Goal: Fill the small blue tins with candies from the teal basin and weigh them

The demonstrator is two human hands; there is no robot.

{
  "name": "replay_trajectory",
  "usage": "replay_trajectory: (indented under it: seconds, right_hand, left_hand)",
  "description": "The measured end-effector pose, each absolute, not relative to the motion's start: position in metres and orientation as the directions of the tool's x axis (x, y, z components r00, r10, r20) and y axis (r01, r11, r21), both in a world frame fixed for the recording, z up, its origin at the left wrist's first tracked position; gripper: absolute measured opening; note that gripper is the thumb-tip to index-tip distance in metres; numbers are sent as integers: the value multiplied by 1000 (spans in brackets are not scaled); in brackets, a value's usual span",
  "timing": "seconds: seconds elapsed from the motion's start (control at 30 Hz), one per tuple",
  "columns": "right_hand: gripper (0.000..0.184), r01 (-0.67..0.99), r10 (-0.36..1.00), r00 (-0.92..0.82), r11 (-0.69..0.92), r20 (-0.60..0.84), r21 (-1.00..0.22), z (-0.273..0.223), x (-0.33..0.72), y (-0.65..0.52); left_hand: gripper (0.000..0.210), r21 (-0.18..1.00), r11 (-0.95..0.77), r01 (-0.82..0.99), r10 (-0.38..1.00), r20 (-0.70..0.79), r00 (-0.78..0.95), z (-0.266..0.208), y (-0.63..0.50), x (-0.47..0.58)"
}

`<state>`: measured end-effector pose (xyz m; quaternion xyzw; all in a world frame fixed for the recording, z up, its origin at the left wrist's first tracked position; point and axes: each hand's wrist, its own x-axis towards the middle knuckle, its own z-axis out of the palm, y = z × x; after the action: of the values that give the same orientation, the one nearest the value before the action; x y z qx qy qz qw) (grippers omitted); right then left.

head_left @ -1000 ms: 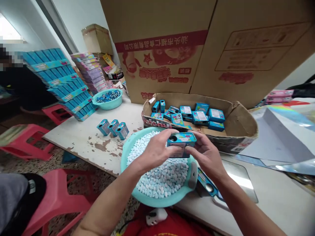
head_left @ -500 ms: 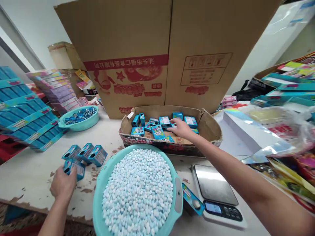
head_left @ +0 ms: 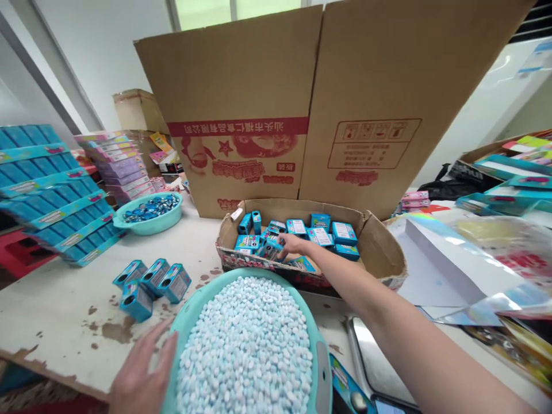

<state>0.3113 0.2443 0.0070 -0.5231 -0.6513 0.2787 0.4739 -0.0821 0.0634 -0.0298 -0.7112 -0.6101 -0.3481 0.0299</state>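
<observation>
head view: the left hand [head_left: 144,368] has let go of a blue tin [head_left: 136,302] and drawn back beside the basin [head_left: 207,296]; its fingers are blurred and spread, holding nothing, and i cannot tell whether they touch the rim. that tin now stands on the table [head_left: 56,310] in front of 3 others, making a loose group of 4. the right hand [head_left: 294,246] has shifted left within the cardboard tray [head_left: 388,253] and appears to pinch the edge of a tilted printed tin [head_left: 271,248] near the front wall, so a new tin seems picked while the left hand is free.

the tins are glossy blocks with rounded corners, and those on the table show dark round holes on top. the basin is smooth turquoise plastic, heaped with matte, pebble-like pellets [head_left: 245,351] in white and pale blue. the tray is creased, rough-edged board, and the tabletop has worn brown patches. behind, a smaller bowl [head_left: 150,226] holds shiny blue bits.
</observation>
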Motion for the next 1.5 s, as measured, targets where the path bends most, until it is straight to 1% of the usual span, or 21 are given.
replay_trajectory:
  seconds: [0.07, 0.17, 0.23, 0.3, 0.4, 0.57, 0.63, 0.7, 0.77, 0.83, 0.87, 0.9, 0.97, 1.03, 1.1, 1.2, 1.27, 1.33, 1.37, 1.43, 1.5]
  right_hand:
    - [25, 390, 960, -41, 272, 279, -880, 17, 307, 245]
    - [39, 340, 952, -36, 297, 304, -892, 41, 307, 229]
    - [49, 277, 935, -17, 344, 353, -897, 54, 309, 201]
    - [51, 137, 921, 19, 382, 388, -914, 55, 308, 165]
    - [44, -70, 929, 85, 367, 361, -928, 39, 302, 114]
    - [41, -123, 957, 70, 289, 282, -949, 15, 282, 62]
    - [39, -214, 969, 23, 246, 247, -945, 19, 272, 49]
    - [39, -319, 979, -44, 176, 199, -931, 27, 260, 37]
    - [43, -392, 981, -107, 107, 160, -914, 34, 245, 28]
    - [44, -420, 982, -129, 70, 136, -905, 36, 227, 21]
    - [42, -418, 985, -119, 63, 124, -906, 35, 217, 19]
    - [40, -410, 988, -100, 65, 115, -910, 33, 209, 16]
    - [38, -394, 994, -49, 75, 103, -916, 29, 195, 12]
    - [40, -419, 997, -6, 68, 77, -906, 27, 186, 6]
    - [45, -482, 999, 25, 32, 22, -876, 26, 185, 0]
    - [54, -496, 998, 66, 34, 1, -868, 25, 192, -7]
    - [47, -378, 994, 98, 86, 52, -922, 24, 200, -9]
    - [44, -263, 989, 121, 115, 85, -958, 22, 209, -8]
    - [44, -248, 988, 133, 114, 83, -962, 22, 214, -7]
    - [44, -313, 983, 174, 107, 53, -944, 25, 222, -7]
    - [49, -404, 971, 240, 106, 6, -909, 30, 230, -9]
  left_hand:
    - [49, 432, -338, 837, 890, 435, 135, -26, 61, -55]
    - [62, 376, -352, 857, 935, 189, 301, -30, 70, -33]
    - [69, 330, -329, 885, 941, 38, 336, -36, 75, -26]
    - [69, 296, -290, 910, 948, -41, 316, -39, 77, -20]
    - [67, 273, -236, 933, 962, -69, 263, -33, 71, -10]
    - [62, 293, -236, 926, 953, -116, 280, -9, 53, 5]
    - [57, 307, -242, 920, 959, -68, 275, 1, 47, 10]
    - [51, 405, -261, 876, 964, 55, 262, 11, 43, 16]
    - [48, 638, -310, 705, 949, 162, 271, 22, 38, 24]
    - [49, 899, -281, 336, 934, 175, 310, 33, 33, 36]
    - [50, 970, -212, 121, 926, 159, 342, 37, 30, 42]
    - [51, 990, -123, -71, 919, 141, 369, 41, 27, 50]
    - [53, 945, 14, -328, 918, 118, 379, 44, 21, 63]
    - [51, 893, 62, -445, 935, 104, 339, 44, 16, 73]
    - [45, 875, 53, -482, 953, 100, 286, 42, 12, 77]
    - [40, 920, -6, -393, 965, 109, 240, 40, 8, 76]
    - [39, 972, -74, -223, 955, 134, 265, 41, 8, 71]
    - [38, 978, -207, 8, 931, 194, 309, 41, 13, 62]
    - [39, 949, -288, 131, 916, 233, 325, 40, 18, 56]
    - [44, 835, -403, 374, 901, 290, 323, 34, 32, 41]
    - [52, 699, -384, 603, 922, 250, 297, 23, 47, 24]
